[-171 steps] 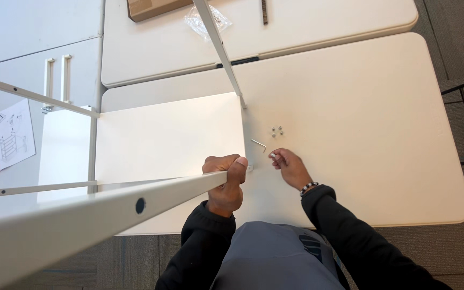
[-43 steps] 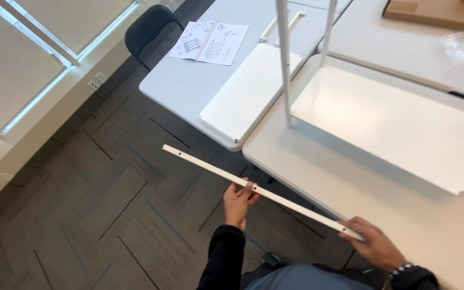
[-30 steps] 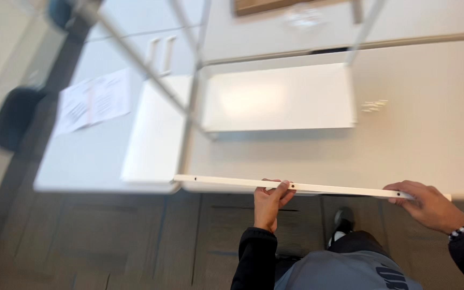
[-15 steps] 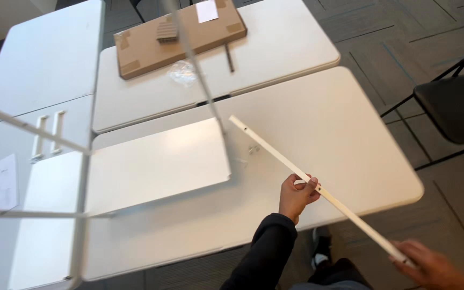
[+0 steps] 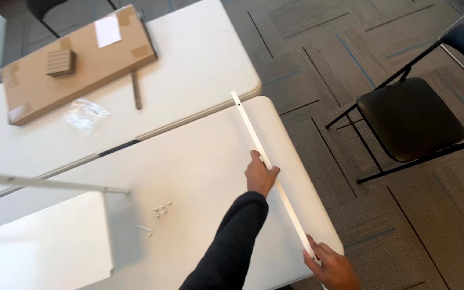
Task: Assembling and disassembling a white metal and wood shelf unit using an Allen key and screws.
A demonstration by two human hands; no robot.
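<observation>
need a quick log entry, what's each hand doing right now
Left hand: closed around the middle of the long white rail.
Right hand: closed on the near end of the same rail, at the table edge.

Two white folding tables stand edge to edge, the nearer tabletop just beside the farther one. Right of the nearer tabletop lies grey patterned carpet, where a black chair on thin metal legs stands apart.
</observation>
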